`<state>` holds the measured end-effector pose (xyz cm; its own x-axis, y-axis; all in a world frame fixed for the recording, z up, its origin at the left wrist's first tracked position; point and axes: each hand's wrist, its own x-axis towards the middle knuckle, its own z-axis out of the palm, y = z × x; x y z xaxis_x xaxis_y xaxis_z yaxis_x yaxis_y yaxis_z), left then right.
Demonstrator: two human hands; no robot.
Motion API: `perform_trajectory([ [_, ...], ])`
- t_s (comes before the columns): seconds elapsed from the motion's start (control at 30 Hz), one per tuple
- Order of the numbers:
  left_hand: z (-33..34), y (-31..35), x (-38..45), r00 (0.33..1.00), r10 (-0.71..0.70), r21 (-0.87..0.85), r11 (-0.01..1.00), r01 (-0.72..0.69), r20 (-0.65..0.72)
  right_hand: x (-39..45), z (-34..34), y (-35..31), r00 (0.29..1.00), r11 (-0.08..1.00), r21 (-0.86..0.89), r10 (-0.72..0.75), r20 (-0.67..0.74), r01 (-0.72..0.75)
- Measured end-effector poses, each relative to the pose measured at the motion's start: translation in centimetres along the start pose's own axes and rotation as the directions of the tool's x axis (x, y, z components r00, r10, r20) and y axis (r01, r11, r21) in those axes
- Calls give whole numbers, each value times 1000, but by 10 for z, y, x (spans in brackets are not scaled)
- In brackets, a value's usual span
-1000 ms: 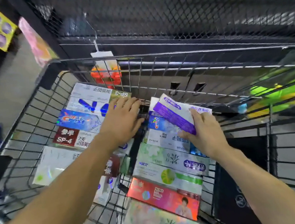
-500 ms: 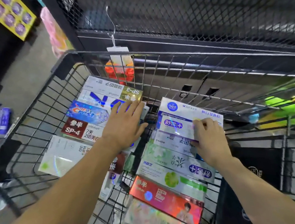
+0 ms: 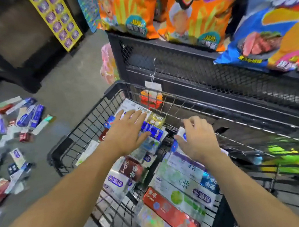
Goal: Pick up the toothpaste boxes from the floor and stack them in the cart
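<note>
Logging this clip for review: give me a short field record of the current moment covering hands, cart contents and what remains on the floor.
left hand: open, fingers spread flat on the left stack of boxes in the cart
right hand: fingers curled, resting on the right stack of boxes; grip unclear
cart contents: two rows of toothpaste boxes
floor pile: many boxes scattered to the cart's left
surroundings: snack bags on a mesh shelf behind the cart
task state: unfinished
</note>
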<state>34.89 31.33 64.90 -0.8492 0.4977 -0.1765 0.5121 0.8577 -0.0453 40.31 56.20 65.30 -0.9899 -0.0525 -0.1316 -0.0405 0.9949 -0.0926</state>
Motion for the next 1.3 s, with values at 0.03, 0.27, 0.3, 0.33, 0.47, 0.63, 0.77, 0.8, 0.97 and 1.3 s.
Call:
perform_trajectory([
  [0.03, -13, -14, -11, 1000, -25, 8, 1000, 26, -12, 8, -20, -16, 999, 999, -12, -39, -12, 39],
  [0.27, -77, -166, -115, 950, -305, -9, 952, 305, -70, 68, -121, -190, 944, 943, -109, -322, -72, 314],
  [0.3, -78, -200, -141, 924, -375, -36, 927, 373, -83, 78, -127, -234, 924, 924, -118, -375, -76, 365],
  [0.33, -79, -219, -156, 900, -426, -67, 904, 422, -87, 85, -130, -260, 913, 911, -131, -402, -73, 391],
  [0.47, -70, -328, -250, 814, -580, -167, 806, 567, -37, 106, -130, -420, 841, 830, -172, -541, -15, 531],
  [0.63, -51, -482, -361, 686, -727, -134, 678, 723, 21, 139, -125, -611, 749, 738, -143, -662, 38, 660],
  [0.77, -24, -575, -434, 613, -787, -71, 609, 790, 63, 162, -104, -731, 682, 670, -138, -728, 67, 729],
  [0.8, -14, -590, -449, 596, -799, -57, 593, 803, 78, 166, -94, -755, 665, 653, -133, -743, 80, 745],
  [0.97, 64, -639, -494, 510, -851, -101, 500, 860, 125, 189, -25, -845, 560, 553, -93, -813, 160, 828],
  [1.3, 297, -678, -493, 362, -922, -97, 352, 931, 139, 249, 216, -924, 389, 381, -81, -890, 237, 921],
])
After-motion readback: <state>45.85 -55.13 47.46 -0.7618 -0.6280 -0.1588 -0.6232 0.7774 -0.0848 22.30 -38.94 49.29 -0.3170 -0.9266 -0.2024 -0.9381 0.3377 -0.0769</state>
